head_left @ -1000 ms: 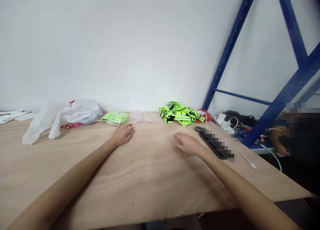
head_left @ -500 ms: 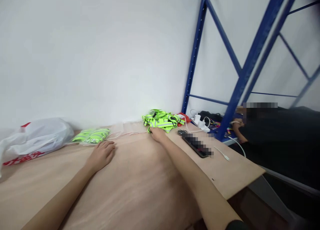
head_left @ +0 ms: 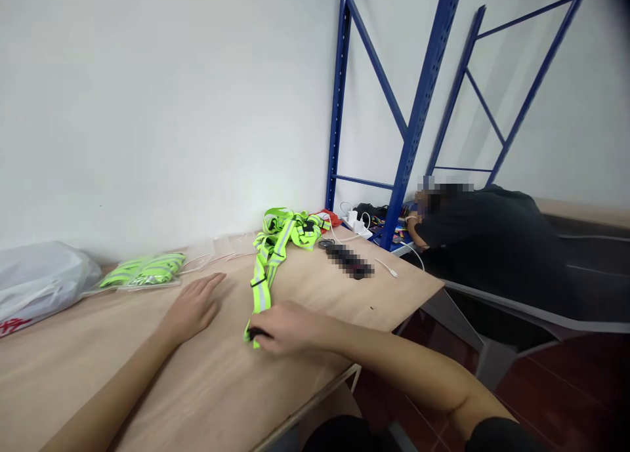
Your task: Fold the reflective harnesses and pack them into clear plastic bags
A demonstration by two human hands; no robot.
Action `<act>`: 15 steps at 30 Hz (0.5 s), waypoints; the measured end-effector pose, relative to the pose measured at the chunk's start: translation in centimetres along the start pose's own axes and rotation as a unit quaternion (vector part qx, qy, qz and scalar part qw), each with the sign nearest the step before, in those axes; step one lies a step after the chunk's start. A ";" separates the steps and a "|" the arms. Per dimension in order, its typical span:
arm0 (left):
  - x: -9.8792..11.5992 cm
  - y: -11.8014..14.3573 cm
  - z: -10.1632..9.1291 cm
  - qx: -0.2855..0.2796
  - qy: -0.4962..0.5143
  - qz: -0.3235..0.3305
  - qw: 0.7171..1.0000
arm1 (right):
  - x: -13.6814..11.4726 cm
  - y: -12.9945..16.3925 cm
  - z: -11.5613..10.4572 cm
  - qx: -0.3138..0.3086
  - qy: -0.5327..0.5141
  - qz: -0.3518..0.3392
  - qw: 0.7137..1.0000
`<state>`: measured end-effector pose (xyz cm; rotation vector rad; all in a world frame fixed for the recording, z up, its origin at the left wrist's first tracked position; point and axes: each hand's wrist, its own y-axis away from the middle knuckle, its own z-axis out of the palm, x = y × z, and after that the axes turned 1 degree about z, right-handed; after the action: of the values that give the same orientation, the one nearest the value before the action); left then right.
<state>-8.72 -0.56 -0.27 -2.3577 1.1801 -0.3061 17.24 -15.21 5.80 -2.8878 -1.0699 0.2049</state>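
Note:
My right hand point(head_left: 288, 329) grips the near end of a neon-yellow reflective strap point(head_left: 262, 280) and holds it low on the plywood table point(head_left: 207, 386). The strap stretches back to a tangled pile of the same straps point(head_left: 290, 226) by the wall. My left hand point(head_left: 191, 308) lies flat on the table, fingers apart, holding nothing, just left of the strap. A clear bag of folded neon straps point(head_left: 140, 271) lies beyond my left hand.
A white plastic bag point(head_left: 37, 281) sits at the far left. A phone point(head_left: 349, 262) and a white cable point(head_left: 386, 268) lie near the table's right edge. Blue shelving uprights point(head_left: 413, 121) stand behind. A person in black point(head_left: 492, 229) leans over on the right.
My right hand reached to the strap pile, took one strap and pulled its end toward me. My view swung right. My left hand stayed on the table.

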 end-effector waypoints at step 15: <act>9.7 -0.7 -1.5 -0.115 0.276 0.035 0.954 | 1.9 2.2 0.4 0.265 -0.236 -0.021 0.935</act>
<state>-2.97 -8.45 1.27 -2.5008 1.6212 -0.8910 20.02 -15.68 5.00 -2.3687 -0.9318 1.0484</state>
